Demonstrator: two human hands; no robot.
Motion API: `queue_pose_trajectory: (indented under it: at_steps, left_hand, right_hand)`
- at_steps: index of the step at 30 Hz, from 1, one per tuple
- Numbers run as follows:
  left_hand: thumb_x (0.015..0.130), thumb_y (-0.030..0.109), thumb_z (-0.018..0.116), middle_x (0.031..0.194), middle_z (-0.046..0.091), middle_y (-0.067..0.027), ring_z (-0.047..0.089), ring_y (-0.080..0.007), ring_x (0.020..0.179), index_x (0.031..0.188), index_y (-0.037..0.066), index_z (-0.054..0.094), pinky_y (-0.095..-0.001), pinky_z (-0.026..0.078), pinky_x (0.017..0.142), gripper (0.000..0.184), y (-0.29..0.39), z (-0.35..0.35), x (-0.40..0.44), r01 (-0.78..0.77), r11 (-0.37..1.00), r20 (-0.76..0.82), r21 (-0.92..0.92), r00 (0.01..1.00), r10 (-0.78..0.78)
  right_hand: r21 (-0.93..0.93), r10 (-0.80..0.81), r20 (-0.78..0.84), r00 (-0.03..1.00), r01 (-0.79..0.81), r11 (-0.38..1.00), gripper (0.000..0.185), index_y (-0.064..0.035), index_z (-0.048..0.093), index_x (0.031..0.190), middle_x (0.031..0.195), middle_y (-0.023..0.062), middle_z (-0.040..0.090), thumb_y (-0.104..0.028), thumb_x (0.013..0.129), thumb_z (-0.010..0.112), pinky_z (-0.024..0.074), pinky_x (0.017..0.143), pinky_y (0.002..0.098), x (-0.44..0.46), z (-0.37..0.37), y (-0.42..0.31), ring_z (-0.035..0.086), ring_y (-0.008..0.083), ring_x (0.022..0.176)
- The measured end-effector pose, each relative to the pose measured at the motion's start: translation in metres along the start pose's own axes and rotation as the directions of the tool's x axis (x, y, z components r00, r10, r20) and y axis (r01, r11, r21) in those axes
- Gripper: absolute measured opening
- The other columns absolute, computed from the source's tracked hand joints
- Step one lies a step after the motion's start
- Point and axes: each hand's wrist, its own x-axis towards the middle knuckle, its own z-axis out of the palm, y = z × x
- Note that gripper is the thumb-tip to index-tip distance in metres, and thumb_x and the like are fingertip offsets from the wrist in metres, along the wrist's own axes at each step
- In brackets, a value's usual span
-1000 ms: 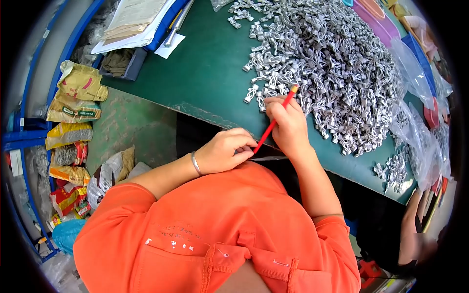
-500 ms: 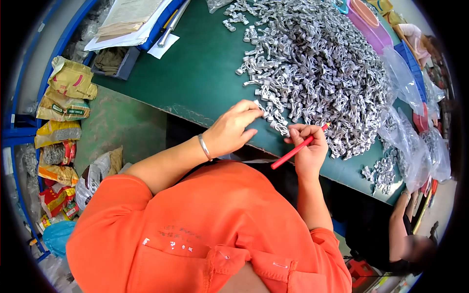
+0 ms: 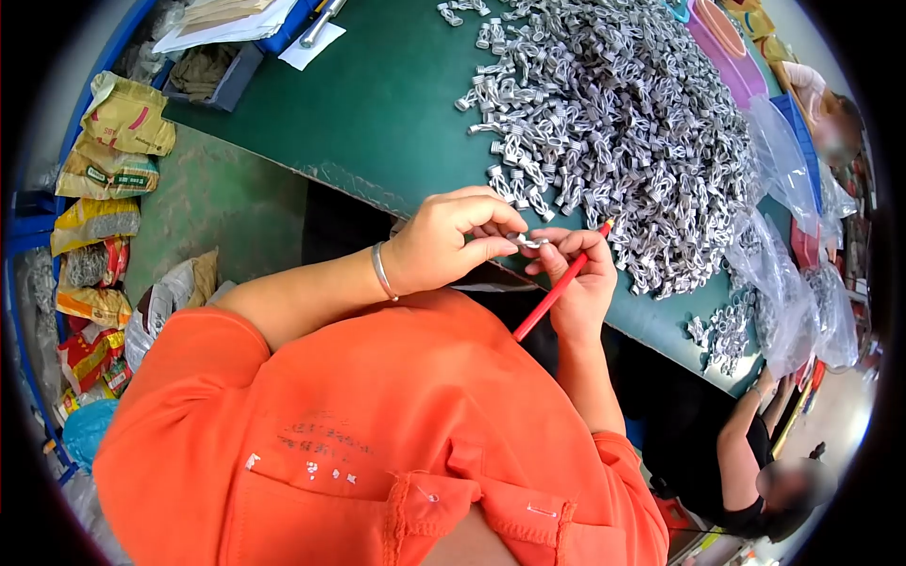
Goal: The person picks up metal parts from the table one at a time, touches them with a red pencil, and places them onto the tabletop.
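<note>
Now pinches a small looped piece [image 3: 534,243] just off the pile [image 3: 632,132] between left hand [image 3: 442,238] and right hand [image 3: 587,288] (still clasping red stick [image 3: 547,302] in the latter), with illegible shirt print [image 3: 326,440].

Yellow bags [image 3: 98,223] at left, papers [image 3: 222,23] near a grey bin [image 3: 238,79], purple basin [image 3: 743,74]

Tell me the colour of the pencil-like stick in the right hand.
The pencil-like stick is red with a yellowish upper tip; head view shows it best.
</note>
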Motion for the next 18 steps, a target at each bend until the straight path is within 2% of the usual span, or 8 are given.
queue_pose_trajectory:
  at_steps: [2, 4, 6, 9, 10, 12, 14, 18]
  left_hand:
    - [0.077, -0.007, 0.068, 0.095, 0.060, -0.0097, 0.062, -0.0141, 0.085, 0.096, -0.003, 0.062, -0.0238, 0.055, 0.071, 0.020, 0.001, 0.003, -0.001, -0.038, 0.995, -0.054, -0.091, 0.998, 0.033]
    - [0.076, -0.007, 0.069, 0.094, 0.061, -0.0097, 0.062, -0.0149, 0.085, 0.093, -0.003, 0.063, -0.0245, 0.054, 0.070, 0.019, 0.004, 0.001, -0.001, -0.063, 0.995, -0.048, -0.072, 0.997, 0.060]
    - [0.074, -0.007, 0.070, 0.093, 0.061, -0.0098, 0.063, -0.0158, 0.085, 0.091, -0.002, 0.064, -0.0252, 0.054, 0.070, 0.018, 0.005, -0.002, -0.001, -0.087, 0.995, -0.043, -0.053, 0.995, 0.085]
    - [0.072, -0.004, 0.073, 0.088, 0.061, -0.0093, 0.062, -0.0201, 0.078, 0.085, 0.001, 0.065, -0.0284, 0.052, 0.066, 0.016, 0.004, -0.007, -0.006, -0.277, 0.951, -0.005, 0.139, 0.960, 0.280]
    - [0.072, -0.004, 0.073, 0.088, 0.061, -0.0093, 0.062, -0.0201, 0.078, 0.085, 0.001, 0.065, -0.0284, 0.052, 0.066, 0.016, 0.005, -0.010, -0.011, -0.277, 0.951, -0.008, 0.140, 0.960, 0.280]
    - [0.072, -0.004, 0.072, 0.089, 0.061, -0.0089, 0.062, -0.0185, 0.076, 0.085, 0.001, 0.065, -0.0268, 0.051, 0.064, 0.016, 0.006, -0.016, -0.022, -0.205, 0.974, 0.121, 0.101, 0.974, 0.193]
    - [0.073, -0.003, 0.071, 0.090, 0.060, -0.0090, 0.062, -0.0173, 0.074, 0.085, 0.001, 0.064, -0.0263, 0.052, 0.064, 0.015, 0.005, -0.019, -0.031, -0.150, 0.983, 0.159, 0.105, 0.978, 0.132]
    - [0.077, -0.002, 0.067, 0.092, 0.060, -0.0096, 0.063, -0.0177, 0.075, 0.089, -0.001, 0.064, -0.0274, 0.054, 0.066, 0.013, -0.012, -0.018, -0.041, -0.068, 0.972, 0.209, 0.224, 0.978, 0.020]
  right_hand:
    - [-0.027, -0.087, 0.018, 0.996, 0.088, 0.996, 0.021, -0.0021, 0.046, 0.088, 0.101, 0.0171, 0.062, 0.009, 0.082, 0.063, 0.0547, 0.069, 0.0243, -0.002, -0.005, 0.006, 0.063, 0.0165, 0.081]
    - [-0.104, -0.333, 0.020, 0.943, 0.333, 0.937, 0.025, -0.0029, 0.045, 0.086, 0.102, 0.0168, 0.060, 0.012, 0.079, 0.064, 0.0530, 0.074, 0.0265, -0.001, -0.003, 0.009, 0.062, 0.0182, 0.085]
    - [-0.141, -0.341, 0.023, 0.940, 0.340, 0.930, 0.028, -0.0034, 0.044, 0.085, 0.103, 0.0166, 0.059, 0.014, 0.077, 0.065, 0.0514, 0.077, 0.0285, -0.005, -0.001, 0.004, 0.061, 0.0194, 0.088]
    - [-0.161, -0.348, 0.194, 0.917, 0.380, 0.911, 0.030, -0.0031, 0.045, 0.084, 0.101, 0.0170, 0.060, 0.015, 0.075, 0.066, 0.0518, 0.076, 0.0288, -0.006, -0.008, 0.001, 0.062, 0.0188, 0.086]
    - [-0.123, -0.292, 0.208, 0.934, 0.321, 0.939, 0.028, -0.0030, 0.046, 0.082, 0.095, 0.0167, 0.063, 0.013, 0.075, 0.068, 0.0512, 0.073, 0.0270, -0.008, -0.007, -0.004, 0.062, 0.0172, 0.083]
    - [-0.310, -0.352, 0.221, 0.909, 0.408, 0.859, 0.026, -0.0027, 0.047, 0.078, 0.089, 0.0154, 0.065, 0.011, 0.075, 0.069, 0.0497, 0.069, 0.0250, -0.005, -0.014, -0.002, 0.062, 0.0152, 0.079]
    - [-0.465, -0.374, 0.102, 0.922, 0.377, 0.802, 0.024, -0.0024, 0.048, 0.076, 0.087, 0.0137, 0.066, 0.009, 0.076, 0.069, 0.0484, 0.066, 0.0245, 0.001, -0.013, 0.003, 0.061, 0.0142, 0.075]
    - [-0.776, -0.518, 0.306, 0.798, 0.525, 0.350, 0.023, -0.0027, 0.050, 0.078, 0.090, 0.0142, 0.066, 0.008, 0.070, 0.070, 0.0497, 0.067, 0.0347, 0.025, -0.014, 0.006, 0.061, 0.0286, 0.079]
